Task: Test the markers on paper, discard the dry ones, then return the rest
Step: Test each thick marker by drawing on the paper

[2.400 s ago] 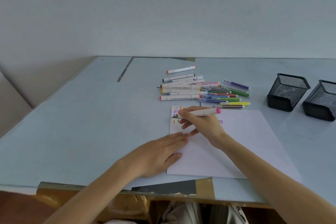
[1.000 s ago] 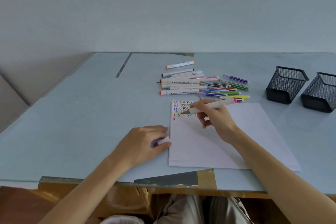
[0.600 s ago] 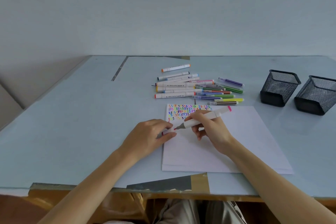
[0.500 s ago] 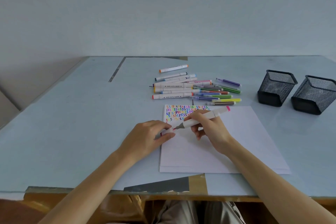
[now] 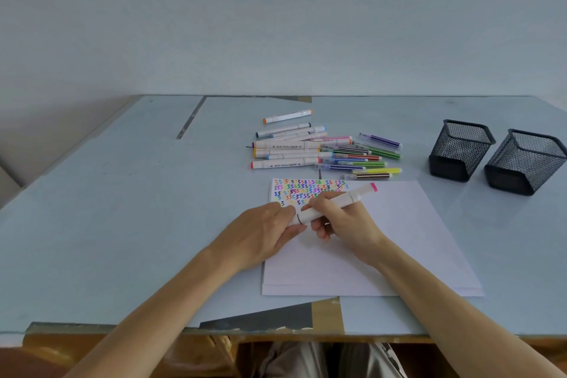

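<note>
**Cap closed over the pink marker's tip**

Head view: the grey tip bare half a second ago is now covered. The left hand [image 5: 264,233] pinches the cap end of the white pink-ended marker [image 5: 334,204], and the right hand [image 5: 346,224] is wrapped round its barrel, above the white paper sheet [image 5: 399,239] with coloured test squiggles [image 5: 306,190] in its far left corner. Loose markers [image 5: 322,150] lie beyond the sheet, two black mesh pen holders [image 5: 494,156] to the right, on a pale blue tabletop [image 5: 122,209] against a plain wall
</note>
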